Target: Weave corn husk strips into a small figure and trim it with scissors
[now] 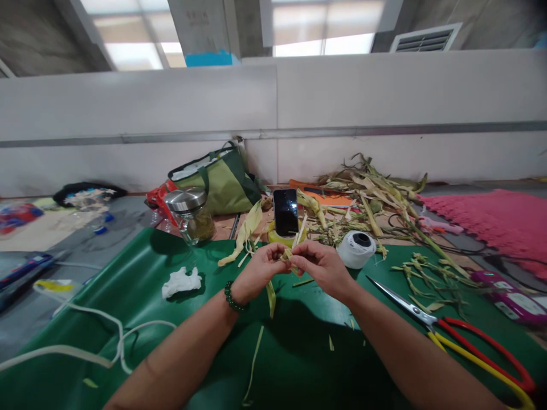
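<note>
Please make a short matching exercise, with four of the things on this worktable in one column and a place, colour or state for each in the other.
Column one
1. Scissors
2. Phone
3. Glass jar
4. Husk piece

Column two
A. Beside the green bag, under a metal lid
B. Held at the fingertips of the left hand and right hand
C. Red and yellow handles
D. Propped up, with a dark screen

Right pairs: 1-C, 2-D, 3-A, 4-B
</note>
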Available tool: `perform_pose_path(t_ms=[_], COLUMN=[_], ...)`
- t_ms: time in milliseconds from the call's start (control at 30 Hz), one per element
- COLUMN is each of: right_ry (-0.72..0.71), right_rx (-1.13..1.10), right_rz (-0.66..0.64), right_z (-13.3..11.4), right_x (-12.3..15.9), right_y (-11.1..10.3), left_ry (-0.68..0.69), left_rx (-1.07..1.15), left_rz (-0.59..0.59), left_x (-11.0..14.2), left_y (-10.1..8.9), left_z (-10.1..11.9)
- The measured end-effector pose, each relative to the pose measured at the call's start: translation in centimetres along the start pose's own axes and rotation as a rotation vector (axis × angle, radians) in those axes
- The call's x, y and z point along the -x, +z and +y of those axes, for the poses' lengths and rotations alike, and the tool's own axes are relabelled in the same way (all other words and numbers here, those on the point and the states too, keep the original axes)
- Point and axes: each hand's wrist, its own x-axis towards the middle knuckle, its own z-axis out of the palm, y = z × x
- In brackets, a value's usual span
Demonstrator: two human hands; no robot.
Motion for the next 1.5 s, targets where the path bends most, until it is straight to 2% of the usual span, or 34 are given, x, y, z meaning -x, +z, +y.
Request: perform_pose_path(t_ms=[200, 400, 567, 633, 733, 833, 967, 1033, 1167, 1267, 1333, 1400, 1500], right_ry=[0.028, 0.095, 0.094, 0.107, 0.130, 0.151, 0.101, 0.005, -0.199, -0.230, -0.203, -0.133, 0.022], right_rx=[0.010, 0.067, 0.156, 0.112, -0.037, -0.105, 0.085, 0.198, 0.265, 0.224, 0.188, 0.134, 0.009], right_rz=[0.045, -0.003, -0.001, 0.038, 0.136, 0.118, -0.029, -0.002, 0.187, 0.253, 0.273, 0.241, 0.063], right_z=[-0.1, 0.1, 0.5, 0.6, 0.7, 0.7, 0.8, 0.9, 1.1, 1.2, 1.4, 1.4, 1.2], right_x=[-0.2, -0.1, 0.0, 0.0, -0.2, -0.3, -0.4, -0.3, -0.3, -0.7, -1.1, -1.6, -1.8], right_y=[0.1, -0.3, -0.3, 0.0, 0.3, 0.2, -0.4, -0.7, -0.6, -0.8, -1.4, -2.0, -2.5], left_ry=[0.045, 0.020, 0.163, 0.210, 0.199, 0.209, 0.272, 0.295, 0.310, 0.289, 0.211, 0.110, 0.040], left_rx=[-0.027, -0.065, -0.338, -0.433, -0.447, -0.460, -0.620, -0.659, -0.639, -0.590, -0.492, -0.344, -0.184], left_rz=[0.067, 0.008, 0.069, 0.103, 0.099, 0.119, 0.148, 0.121, 0.025, -0.061, -0.108, -0.125, -0.113], left_x=[0.0, -0.1, -0.3, -0.4, -0.3, -0.2, 0.0, 0.1, 0.2, 0.2, 0.1, 0.1, 0.1], left_y=[0.4, 0.3, 0.1, 0.1, 0.3, 0.6, 1.0, 1.1, 1.1, 0.8, 0.4, 0.1, -0.1], left_z=[0.1, 0.0, -0.9, -1.1, -1.4, -1.6, -2.0, -2.2, -2.1, -1.5, -1.1, -0.7, -0.3])
